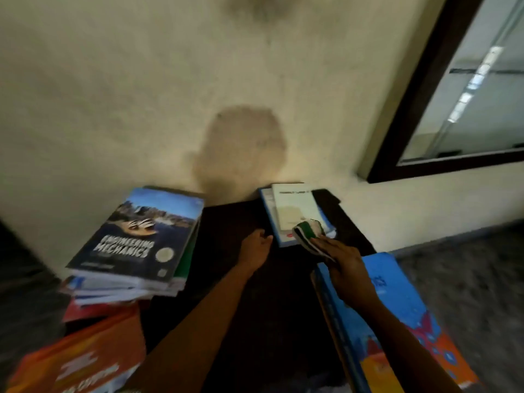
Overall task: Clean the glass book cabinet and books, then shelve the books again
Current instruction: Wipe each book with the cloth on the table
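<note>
My right hand (346, 269) grips the cloth (307, 231) on the white book (295, 207) at the far edge of the tabletop (226, 222); my empty, relaxed left hand (256, 245) should pin the book while I wipe evenly.

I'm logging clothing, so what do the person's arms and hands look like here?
The left forearm and right forearm are bare, no sleeves in view. The left hand and right hand wear no gloves; no watch, bracelet or ring shows, though the picture is blurred.

Dim, motion-blurred wide-angle view (edges bowed), a soft shadow (243, 143) on the wall (113, 95).
</note>
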